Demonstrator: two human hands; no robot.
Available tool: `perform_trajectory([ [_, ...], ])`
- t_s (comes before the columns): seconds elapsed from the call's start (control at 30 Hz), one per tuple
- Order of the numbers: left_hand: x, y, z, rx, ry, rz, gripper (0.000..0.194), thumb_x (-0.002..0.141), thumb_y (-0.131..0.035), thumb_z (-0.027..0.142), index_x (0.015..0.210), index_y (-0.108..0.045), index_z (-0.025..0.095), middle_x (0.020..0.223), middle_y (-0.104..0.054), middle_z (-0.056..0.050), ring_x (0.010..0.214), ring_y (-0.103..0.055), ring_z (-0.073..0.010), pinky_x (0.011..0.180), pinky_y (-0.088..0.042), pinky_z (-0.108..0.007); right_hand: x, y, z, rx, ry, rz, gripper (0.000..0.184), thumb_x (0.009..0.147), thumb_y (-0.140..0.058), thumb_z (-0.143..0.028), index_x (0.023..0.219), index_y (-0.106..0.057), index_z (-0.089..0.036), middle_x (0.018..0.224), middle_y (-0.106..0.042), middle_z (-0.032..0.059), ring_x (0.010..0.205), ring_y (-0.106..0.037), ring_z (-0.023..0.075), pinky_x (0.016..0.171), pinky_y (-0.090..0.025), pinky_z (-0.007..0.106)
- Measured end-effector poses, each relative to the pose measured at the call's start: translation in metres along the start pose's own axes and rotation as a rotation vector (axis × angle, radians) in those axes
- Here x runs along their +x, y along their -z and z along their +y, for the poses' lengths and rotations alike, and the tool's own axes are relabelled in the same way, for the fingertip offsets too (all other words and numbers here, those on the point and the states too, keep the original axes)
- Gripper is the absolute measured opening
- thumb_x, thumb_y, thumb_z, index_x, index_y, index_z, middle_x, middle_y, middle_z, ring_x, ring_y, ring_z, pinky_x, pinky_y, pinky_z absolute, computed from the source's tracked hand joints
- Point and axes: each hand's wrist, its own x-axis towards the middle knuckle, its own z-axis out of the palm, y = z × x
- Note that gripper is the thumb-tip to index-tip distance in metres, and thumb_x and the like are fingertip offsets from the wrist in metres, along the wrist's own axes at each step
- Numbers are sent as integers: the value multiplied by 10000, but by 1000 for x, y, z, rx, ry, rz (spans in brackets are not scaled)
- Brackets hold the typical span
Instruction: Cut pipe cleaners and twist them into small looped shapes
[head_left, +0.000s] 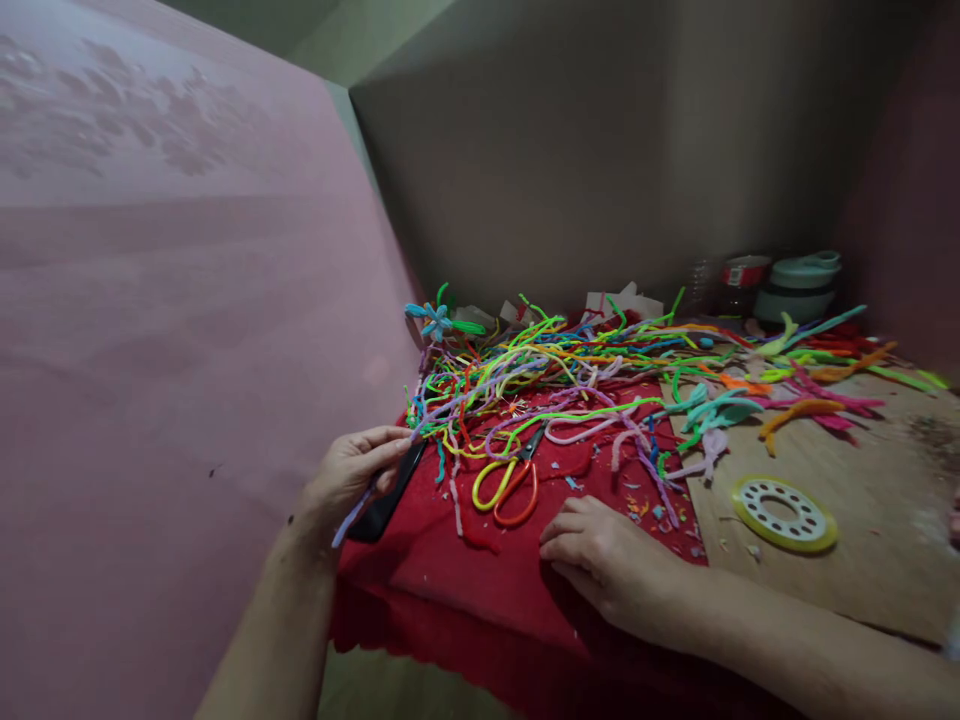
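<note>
My left hand [358, 465] pinches a purple pipe cleaner [349, 522] at the left end of the table. One end of it sticks out below the fingers; the other runs up toward the tangled heap of multicoloured pipe cleaners [525, 360]. On the red cloth [420, 560] rests my right hand [600, 555], its fingers curled in and no object showing in them. Between the hands lie scissors [517, 480] with one yellow and one red handle, blades partly apart. Under my left wrist, a black flat object [386, 505], perhaps a phone, is partly covered.
A yellow tape roll [784, 512] lies on the brown board [885, 480] at right. Behind the heap stand a teal-lidded container [799, 285] and a jar [744, 275]. A blue pipe-cleaner flower [436, 320] sits at the back left. A pink wall panel [187, 350] rises close on the left.
</note>
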Motion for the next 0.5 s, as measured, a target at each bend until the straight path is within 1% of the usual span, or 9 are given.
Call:
perform_trajectory([
  [0.07,-2,-3,-1,41,-3,-12,282,677,-672,402,835,-668,168,396,-406,67,350,-306,-55,373,-196,-193,0,0,0,28,-14,28,244,870,-450,-118,888,-689,-163,842,-649,80,844,-537,172,793,-393,313],
  [0.17,-3,-11,-1,118,-21,-11,287,674,-653,432,785,-664,168,391,-402,63,344,-311,-62,373,-208,-203,2,1,0,79,-97,73,212,851,-491,-129,927,-687,-153,851,-653,80,824,-554,170,768,-418,300],
  [0.27,7,-14,3,163,-67,82,299,669,-644,446,769,-658,165,387,-420,63,334,-319,-63,362,-216,-202,3,1,2,113,-163,106,203,842,-507,-128,930,-690,-142,843,-654,79,808,-562,168,750,-430,289],
  [0.37,32,-5,9,183,-125,232,261,688,-627,411,775,-633,165,409,-457,67,340,-346,-63,364,-250,-200,2,-1,5,113,-142,116,201,846,-503,-131,910,-692,-150,843,-652,76,812,-558,167,768,-426,296],
  [0.43,55,7,12,208,-160,346,202,725,-588,357,761,-606,158,415,-451,73,350,-359,-65,379,-284,-200,1,-3,7,98,-110,118,203,850,-495,-130,908,-688,-155,842,-649,75,812,-552,165,789,-418,309],
  [0.5,80,19,13,255,-154,421,165,751,-583,300,783,-602,139,463,-488,60,390,-411,-73,416,-341,-204,1,-5,8,75,-81,117,215,861,-476,-128,905,-684,-159,828,-642,73,806,-544,163,805,-411,323],
])
